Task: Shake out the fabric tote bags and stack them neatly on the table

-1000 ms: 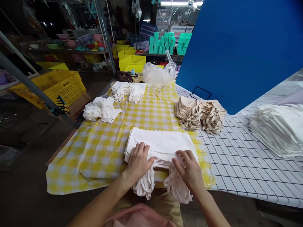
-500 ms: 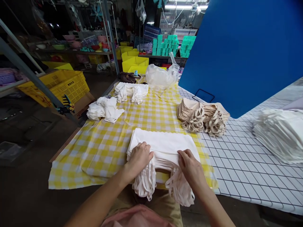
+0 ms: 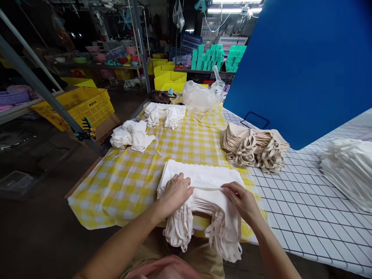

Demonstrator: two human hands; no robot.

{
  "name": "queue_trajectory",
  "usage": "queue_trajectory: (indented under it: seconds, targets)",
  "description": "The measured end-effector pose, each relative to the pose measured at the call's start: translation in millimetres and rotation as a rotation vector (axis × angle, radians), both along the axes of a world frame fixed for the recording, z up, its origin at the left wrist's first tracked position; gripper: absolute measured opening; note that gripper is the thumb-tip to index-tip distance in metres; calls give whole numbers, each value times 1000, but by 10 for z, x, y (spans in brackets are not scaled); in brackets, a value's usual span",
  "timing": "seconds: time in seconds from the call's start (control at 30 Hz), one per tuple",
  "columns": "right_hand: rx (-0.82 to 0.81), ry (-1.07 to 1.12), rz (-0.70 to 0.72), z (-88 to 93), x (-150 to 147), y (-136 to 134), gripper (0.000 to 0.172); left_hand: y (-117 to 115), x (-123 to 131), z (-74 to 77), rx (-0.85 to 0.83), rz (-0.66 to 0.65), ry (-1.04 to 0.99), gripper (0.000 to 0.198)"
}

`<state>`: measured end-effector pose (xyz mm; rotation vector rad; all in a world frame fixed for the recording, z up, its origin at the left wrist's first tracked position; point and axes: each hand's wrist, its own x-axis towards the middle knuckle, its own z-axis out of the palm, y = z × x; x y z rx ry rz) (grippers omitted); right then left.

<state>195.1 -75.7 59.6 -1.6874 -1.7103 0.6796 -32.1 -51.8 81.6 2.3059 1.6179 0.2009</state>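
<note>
A stack of white cloth tote bags (image 3: 203, 177) lies on the yellow checked tablecloth (image 3: 130, 182), handles hanging over the near table edge. My left hand (image 3: 176, 190) and my right hand (image 3: 241, 197) each pinch one end of a white handle strap (image 3: 207, 188), pulled taut across the top bag. The other handles (image 3: 178, 228) dangle in two bunches below my hands.
A pile of beige tote bags (image 3: 255, 145) sits on the white grid table (image 3: 305, 205). More white bags (image 3: 348, 166) lie at the right, crumpled white cloth (image 3: 132, 133) and folded bags (image 3: 165, 112) at the left. A plastic bag (image 3: 203, 95), blue board (image 3: 305, 66) and yellow crates (image 3: 84, 104) stand behind.
Both hands have moved up from the bunched handles onto the top bag and now hold one strap stretched between them. The view has shifted slightly.
</note>
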Motion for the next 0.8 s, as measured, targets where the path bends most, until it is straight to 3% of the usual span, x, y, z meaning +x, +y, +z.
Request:
queue_trajectory:
  seconds: [0.13,0.3,0.57,0.8]
  targets:
    - [-178,114,-47,20,33,103,30,119,-24,11,-103,45,-101,22]
    - [-325,291,-114,9,56,174,36,307,-158,-39,-216,-50,-281,26]
    - [-323,240,-131,-13,86,239,36,592,-360,-132,-552,-45,-513,30]
    - [-338,183,-151,-15,78,255,38,624,-399,-173,-712,42,-624,31]
